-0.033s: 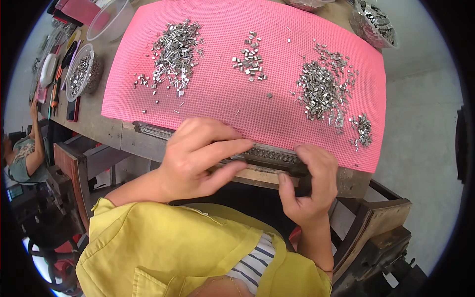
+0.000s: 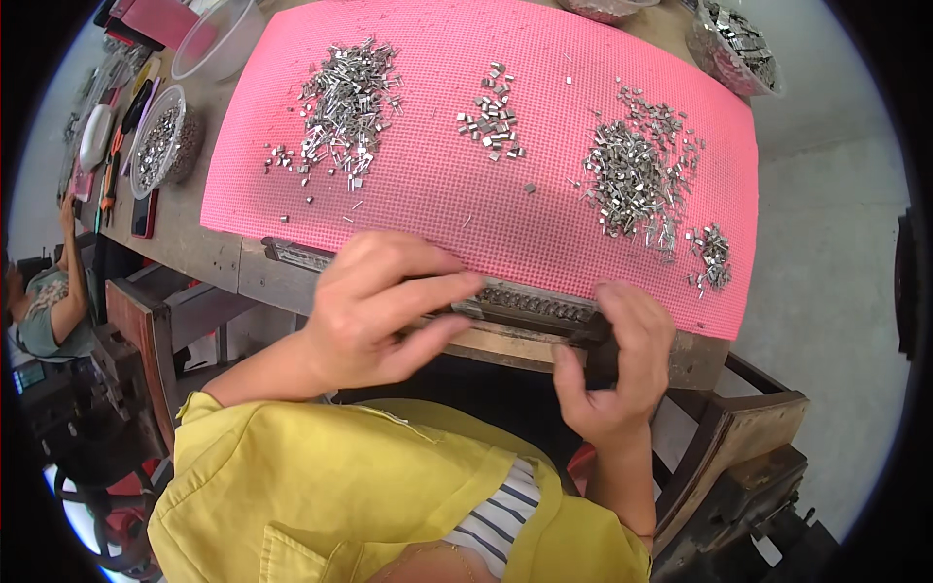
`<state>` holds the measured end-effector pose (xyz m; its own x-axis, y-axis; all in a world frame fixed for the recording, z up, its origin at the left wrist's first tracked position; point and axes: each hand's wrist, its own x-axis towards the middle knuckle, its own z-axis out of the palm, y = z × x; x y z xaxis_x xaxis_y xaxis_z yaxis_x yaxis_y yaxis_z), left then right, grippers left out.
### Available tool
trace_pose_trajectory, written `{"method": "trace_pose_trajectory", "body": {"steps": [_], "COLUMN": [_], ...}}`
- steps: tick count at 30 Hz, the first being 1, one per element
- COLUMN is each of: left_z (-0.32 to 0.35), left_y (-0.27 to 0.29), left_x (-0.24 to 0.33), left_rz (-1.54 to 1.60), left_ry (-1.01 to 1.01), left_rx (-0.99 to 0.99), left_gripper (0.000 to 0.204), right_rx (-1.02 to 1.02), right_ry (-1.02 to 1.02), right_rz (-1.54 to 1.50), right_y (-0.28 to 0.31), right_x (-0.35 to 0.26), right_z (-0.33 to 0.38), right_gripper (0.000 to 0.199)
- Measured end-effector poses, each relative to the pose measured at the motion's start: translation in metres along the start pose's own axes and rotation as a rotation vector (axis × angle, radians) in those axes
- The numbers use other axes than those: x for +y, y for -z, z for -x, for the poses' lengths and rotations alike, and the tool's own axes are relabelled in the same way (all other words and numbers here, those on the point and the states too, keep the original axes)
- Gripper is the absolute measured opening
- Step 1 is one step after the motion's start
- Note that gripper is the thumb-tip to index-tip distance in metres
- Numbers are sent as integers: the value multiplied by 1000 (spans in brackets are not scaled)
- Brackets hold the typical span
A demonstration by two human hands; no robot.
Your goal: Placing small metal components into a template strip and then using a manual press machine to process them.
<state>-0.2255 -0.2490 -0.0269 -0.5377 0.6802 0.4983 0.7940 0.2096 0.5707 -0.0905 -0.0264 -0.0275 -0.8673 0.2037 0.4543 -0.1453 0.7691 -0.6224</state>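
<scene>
A long dark metal bar (image 2: pixel 530 313) lies along the near edge of the pink mat, with a row of small metal pieces (image 2: pixel 535 301) set along its top. My left hand (image 2: pixel 374 306) bends over the bar's middle, fingers on the far side and thumb on the near side; the part under the palm is hidden. At the right end, my right hand (image 2: pixel 622 364) grips the bar between its fingertips and thumb. Beyond the hands, loose silvery metal bits form piles on the mat: a left pile (image 2: pixel 350 97), a middle cluster (image 2: pixel 491 121) and a right pile (image 2: pixel 632 175).
The pink textured mat (image 2: pixel 428 204) covers much of the wooden table (image 2: pixel 199 219). Clear tubs of metal parts stand at the left (image 2: pixel 165 146) and far right (image 2: pixel 739 58). A phone (image 2: pixel 143 214) lies at the left. Another person (image 2: pixel 58 306) sits farther left.
My hands have moved slightly apart along the bar, the left one leftward and the right one rightward. More of the row of small pieces shows between them.
</scene>
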Motion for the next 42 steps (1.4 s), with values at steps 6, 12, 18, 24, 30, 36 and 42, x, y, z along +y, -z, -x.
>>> {"method": "trace_pose_trajectory", "body": {"steps": [6,12,18,24,30,36,42], "left_z": [23,34,36,34,34,32,24], "left_y": [21,19,18,14,15,17,19], "left_x": [-16,-18,-20,-20,-22,-20,-15], "left_rz": [-148,-86,-95,-80,-84,-95,-125], "left_ry": [15,-67,-75,-69,-57,-36,50], "left_rx": [2,13,30,71,57,54,0], "left_gripper": [44,40,39,40,41,42,43], "right_rx": [-121,-33,-28,-22,-32,-92,-107], "right_ry": [24,79,65,57,42,60,21], "right_rz": [288,200,216,203,207,258,350], "right_y": [27,23,21,20,18,19,17], "right_x": [15,23,22,24,22,18,9], "right_z": [18,34,33,33,33,29,24], "right_gripper": [47,37,36,38,39,42,44]}}
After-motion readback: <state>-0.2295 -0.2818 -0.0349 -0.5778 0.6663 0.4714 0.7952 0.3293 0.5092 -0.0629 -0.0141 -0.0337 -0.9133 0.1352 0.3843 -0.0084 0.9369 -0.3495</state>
